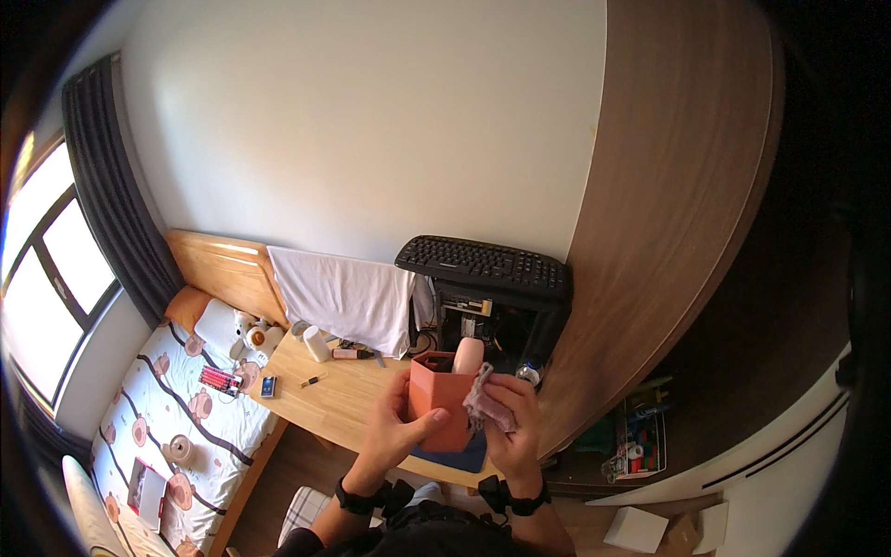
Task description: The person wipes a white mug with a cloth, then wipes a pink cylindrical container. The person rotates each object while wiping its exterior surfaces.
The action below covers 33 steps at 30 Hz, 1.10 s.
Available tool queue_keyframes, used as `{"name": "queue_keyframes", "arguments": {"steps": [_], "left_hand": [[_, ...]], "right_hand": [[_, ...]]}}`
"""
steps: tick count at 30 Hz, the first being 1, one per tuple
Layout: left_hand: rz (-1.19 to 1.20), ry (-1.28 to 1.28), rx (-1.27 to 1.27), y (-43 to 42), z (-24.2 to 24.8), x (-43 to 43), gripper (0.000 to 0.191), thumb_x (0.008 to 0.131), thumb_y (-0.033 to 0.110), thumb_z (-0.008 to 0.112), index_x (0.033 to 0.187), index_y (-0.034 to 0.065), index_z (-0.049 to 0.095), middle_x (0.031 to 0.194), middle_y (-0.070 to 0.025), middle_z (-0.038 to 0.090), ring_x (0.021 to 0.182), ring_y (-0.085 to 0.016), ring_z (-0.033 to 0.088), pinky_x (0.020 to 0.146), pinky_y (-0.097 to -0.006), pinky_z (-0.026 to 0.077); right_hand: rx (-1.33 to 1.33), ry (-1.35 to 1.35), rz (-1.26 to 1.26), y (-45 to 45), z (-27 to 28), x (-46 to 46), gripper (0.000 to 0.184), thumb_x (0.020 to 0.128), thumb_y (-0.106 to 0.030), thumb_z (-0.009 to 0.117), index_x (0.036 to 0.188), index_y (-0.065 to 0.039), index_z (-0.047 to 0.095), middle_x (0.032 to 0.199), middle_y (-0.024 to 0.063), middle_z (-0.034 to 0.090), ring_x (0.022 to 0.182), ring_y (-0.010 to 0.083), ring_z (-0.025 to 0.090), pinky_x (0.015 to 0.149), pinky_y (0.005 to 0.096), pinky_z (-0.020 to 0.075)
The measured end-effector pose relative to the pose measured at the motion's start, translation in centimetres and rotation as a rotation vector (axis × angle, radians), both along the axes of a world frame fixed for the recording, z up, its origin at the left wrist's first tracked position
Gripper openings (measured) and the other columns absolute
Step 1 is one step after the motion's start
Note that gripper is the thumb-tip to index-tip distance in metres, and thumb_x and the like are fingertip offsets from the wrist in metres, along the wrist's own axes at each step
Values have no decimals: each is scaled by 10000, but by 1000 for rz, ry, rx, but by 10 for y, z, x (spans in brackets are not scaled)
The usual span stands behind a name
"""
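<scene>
My left hand [398, 422] grips an orange-red faceted holder [440, 404] from its left side, thumb across the front. The holder is raised above the wooden desk [327, 404]. A pale pink rounded object [468, 356] sticks up out of its opening, beside something dark. In my right hand [516, 421] is a bunched pinkish-grey cloth [487, 405], which lies against the holder's right side. Below the holder, a dark blue mat [456, 456] shows at the desk's front edge. My right fingers partly hide the cloth.
A black keyboard [480, 264] rests on an open computer case [511, 327] behind the hands. A clear bottle [530, 372] stands to the right. Leftward are a white cylinder [317, 344], a small blue-screened device [268, 387] and a bed [230, 438] with a pink keyboard [221, 381].
</scene>
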<state>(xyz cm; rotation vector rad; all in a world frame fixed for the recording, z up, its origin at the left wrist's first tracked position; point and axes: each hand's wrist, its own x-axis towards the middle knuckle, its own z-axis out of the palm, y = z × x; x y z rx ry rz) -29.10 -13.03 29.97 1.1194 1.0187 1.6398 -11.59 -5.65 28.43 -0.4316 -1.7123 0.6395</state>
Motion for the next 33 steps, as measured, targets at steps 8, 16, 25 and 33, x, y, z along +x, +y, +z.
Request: {"name": "queue_keyframes", "arguments": {"steps": [8,16,25,33], "left_hand": [[-10,20,0,-1,-4,-1,717,866,197,817,1435,6,424,1280,-86,601,1168,-158,592,1000,-321,493],[124,-223,70,0,-10,-11,628,942,186,726,1456,8,411,1323,-106,599,1179,-161,597,989,-319,506],[-3,27,-25,-20,1,-20,674,905,223,781,1442,2,437,1295,-85,604,1177,-159,595,999,-319,496],[105,-141,34,-19,-11,-29,620,942,215,727,1443,4,430,1303,-96,608,1150,-162,616,978,-317,515]], "right_hand": [[-18,21,17,2,2,4,364,835,10,663,1196,-36,668,1258,150,613,1094,315,633,938,403,529],[-24,-148,236,-5,6,-1,449,759,56,649,1195,-50,671,1229,140,609,1116,328,616,954,417,521],[-47,1,-44,-5,4,-20,350,872,23,657,1219,-16,650,1244,166,625,1100,332,641,930,394,531],[-5,-112,181,-7,6,-24,405,785,50,650,1180,-35,668,1218,141,612,1090,320,633,918,402,541]]}}
